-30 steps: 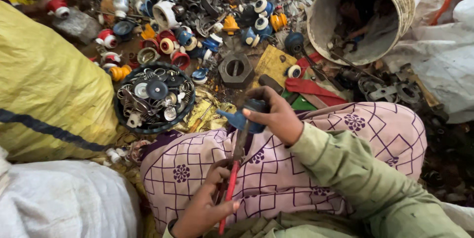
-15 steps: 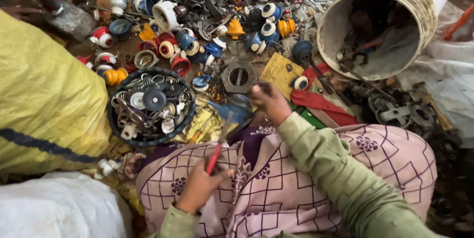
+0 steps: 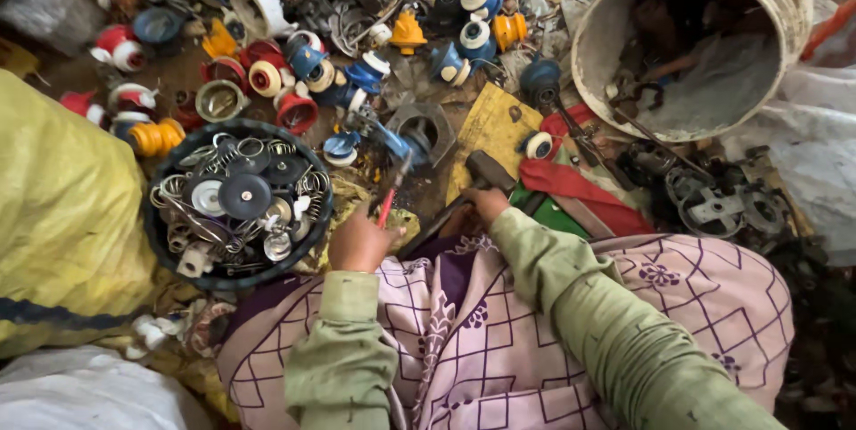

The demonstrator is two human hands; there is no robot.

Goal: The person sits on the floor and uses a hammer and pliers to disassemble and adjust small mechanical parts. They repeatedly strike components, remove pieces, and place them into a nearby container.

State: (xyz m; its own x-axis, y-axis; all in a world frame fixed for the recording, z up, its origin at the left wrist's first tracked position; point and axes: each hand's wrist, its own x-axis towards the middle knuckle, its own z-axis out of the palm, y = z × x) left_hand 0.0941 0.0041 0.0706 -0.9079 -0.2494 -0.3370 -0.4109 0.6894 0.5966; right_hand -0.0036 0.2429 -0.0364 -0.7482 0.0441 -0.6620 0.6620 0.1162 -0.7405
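The person sits over a floor strewn with scrap, lap covered by a pink cloth printed with purple lattice lines [image 3: 535, 341], a big yellow sack [image 3: 62, 216] on the left and a tipped white plastic bucket [image 3: 785, 2] of metal junk at upper right. Half a second ago the right hand reached out to the blue part; now that right hand [image 3: 486, 207] has drawn back and is closed round the handle of a dark-headed hammer [image 3: 486, 170] just above the lap. The left hand [image 3: 361, 241], which lay lower on the cloth, has risen and now pinches a thin red-handled tool [image 3: 390, 198], its tip aimed at the small blue plastic fitting [image 3: 397, 140] beside a grey hexagonal metal ring [image 3: 428, 127]. Both tools now converge on that fitting, next to the round black tray of springs and washers [image 3: 178, 274].
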